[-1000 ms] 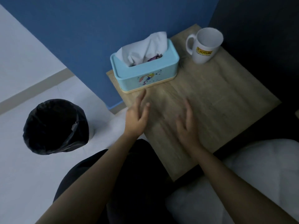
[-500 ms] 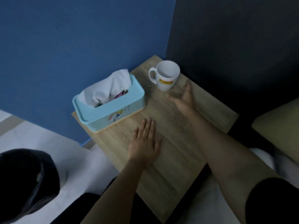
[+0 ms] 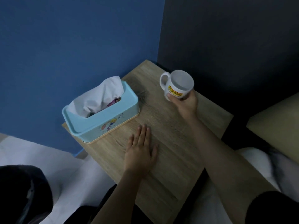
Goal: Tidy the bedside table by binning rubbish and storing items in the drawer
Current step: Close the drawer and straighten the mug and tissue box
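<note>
I see the right hand (image 3: 186,102) wrapped around the white mug (image 3: 177,85), with the thumb across the yellow label and the fingers curled round the far side. The mug is at the back of the wooden bedside table (image 3: 169,159), near the dark wall, and its handle points left. I cannot tell if the mug is touching the table top or just off it.

The left hand (image 3: 140,152) lies flat on the wood, palm down, fingers straight and close together, holding nothing. Just behind it sits the light blue tissue box (image 3: 103,117) (a white tissue sticks up out of it), next to the blue wall.

A black bin (image 3: 22,194) is on the floor at the bottom left.
</note>
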